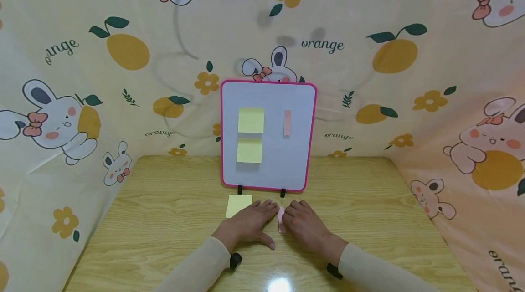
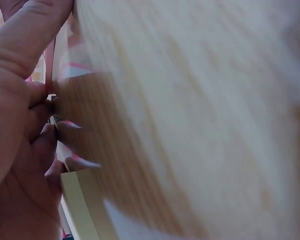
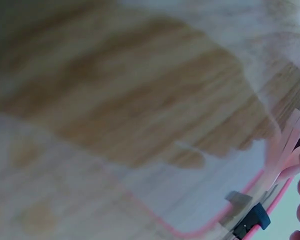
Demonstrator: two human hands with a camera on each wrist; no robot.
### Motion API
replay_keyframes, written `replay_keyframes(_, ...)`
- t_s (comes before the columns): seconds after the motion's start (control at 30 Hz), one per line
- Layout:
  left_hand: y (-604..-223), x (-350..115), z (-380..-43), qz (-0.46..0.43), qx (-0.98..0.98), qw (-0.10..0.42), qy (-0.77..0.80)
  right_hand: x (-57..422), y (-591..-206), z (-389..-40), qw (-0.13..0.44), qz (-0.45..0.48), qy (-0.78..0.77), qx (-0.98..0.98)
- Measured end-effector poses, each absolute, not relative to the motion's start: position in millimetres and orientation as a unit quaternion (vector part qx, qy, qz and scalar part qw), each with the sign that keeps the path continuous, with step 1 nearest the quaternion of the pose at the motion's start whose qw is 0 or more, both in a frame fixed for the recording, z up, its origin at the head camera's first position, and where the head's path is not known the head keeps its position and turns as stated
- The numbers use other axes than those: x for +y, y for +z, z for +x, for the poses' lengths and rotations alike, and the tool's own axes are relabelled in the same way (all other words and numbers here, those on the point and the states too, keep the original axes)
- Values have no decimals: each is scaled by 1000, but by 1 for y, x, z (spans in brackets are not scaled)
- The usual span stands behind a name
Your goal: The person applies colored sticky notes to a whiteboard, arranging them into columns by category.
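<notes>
A narrow pink sticky-note pad (image 1: 281, 221) lies on the table between both hands. My left hand (image 1: 252, 221) rests palm down, its fairly straight fingers reaching the pad's far left side and its thumb spread toward me. At the pad's right edge, my right hand (image 1: 305, 224) has curled fingers. The right wrist view shows a pink sheet (image 3: 294, 161) bending up from the pad, with these fingertips against it; the exact pinch is partly hidden. A yellow sticky-note pad (image 1: 239, 204) sits just beyond my left hand, and its thick edge shows in the left wrist view.
Behind the hands a pink-framed whiteboard (image 1: 270, 174) stands upright on black feet (image 1: 282, 193). It bears two yellow notes, an upper note (image 1: 251, 120) and a lower note (image 1: 249, 151), plus a pink strip (image 1: 287, 123) at right. A patterned cloth surrounds the wooden table (image 1: 164, 219).
</notes>
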State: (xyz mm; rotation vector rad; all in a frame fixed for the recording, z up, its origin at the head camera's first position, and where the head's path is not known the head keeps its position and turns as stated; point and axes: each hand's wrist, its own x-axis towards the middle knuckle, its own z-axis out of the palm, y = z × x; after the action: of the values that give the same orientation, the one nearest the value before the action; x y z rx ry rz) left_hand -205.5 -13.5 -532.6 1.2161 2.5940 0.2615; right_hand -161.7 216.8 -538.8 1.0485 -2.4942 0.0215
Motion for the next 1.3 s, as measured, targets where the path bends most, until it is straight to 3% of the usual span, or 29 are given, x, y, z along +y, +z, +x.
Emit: replay_keyframes(1.3,-531,-15,-204,415,897,119,96,217,-544,-165,209,375,-24,-903)
